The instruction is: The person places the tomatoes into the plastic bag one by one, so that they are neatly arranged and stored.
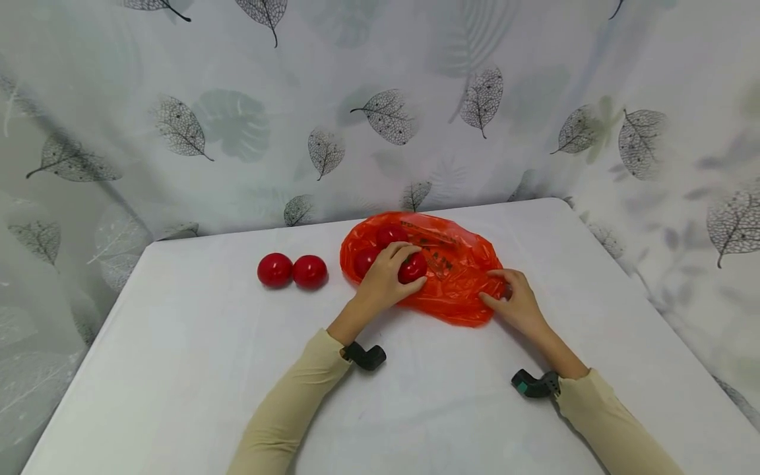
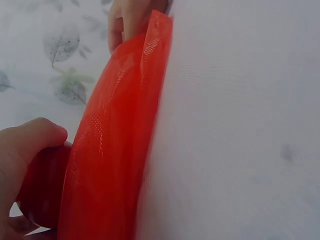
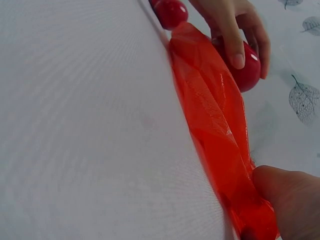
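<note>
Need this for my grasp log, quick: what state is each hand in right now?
Left hand: closed, holding a red fruit.
Right hand: closed, gripping the bag by its edge.

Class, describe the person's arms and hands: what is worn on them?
The left hand and right hand are ungloved. Both plain sleeves are beige, ending short of the hands. Near each hand sits a black, curved device; the right one bears a green patch.

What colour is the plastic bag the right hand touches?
The plastic bag is orange-red with dark printing, best seen in the head view.
</note>
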{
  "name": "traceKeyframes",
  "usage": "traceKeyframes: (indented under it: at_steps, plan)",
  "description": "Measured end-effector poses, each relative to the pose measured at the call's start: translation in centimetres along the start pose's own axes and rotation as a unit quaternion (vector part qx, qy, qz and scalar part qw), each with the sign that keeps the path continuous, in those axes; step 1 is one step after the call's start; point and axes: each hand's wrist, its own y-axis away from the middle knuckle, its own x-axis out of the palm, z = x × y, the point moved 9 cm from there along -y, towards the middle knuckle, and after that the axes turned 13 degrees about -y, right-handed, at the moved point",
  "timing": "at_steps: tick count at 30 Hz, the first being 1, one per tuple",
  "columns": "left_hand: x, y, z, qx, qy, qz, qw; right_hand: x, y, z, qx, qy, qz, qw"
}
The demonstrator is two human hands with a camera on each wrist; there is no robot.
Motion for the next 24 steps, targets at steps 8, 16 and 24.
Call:
traceKeyframes:
  at_steps: [8, 16, 24]
  plan:
    - [1.0, -1.5, -0.1, -0.01, -0.006, 0.002, 0.9999, 0.0, 0.0, -0.3, 0.0, 0.002, -0.001, 1.0]
    - [1.9, -3.0, -0.1, -0.028, -0.016, 0.017, 0.9993, -0.1, 0.0, -0.2, 0.002, 0.0, -0.002, 1.0]
    - [3.0, -3.9, 0.0, -0.033, -0.019, 0.037, 0.9986, -0.1, 0.1, -0.1, 0.001, 0.0, -0.004, 1.0]
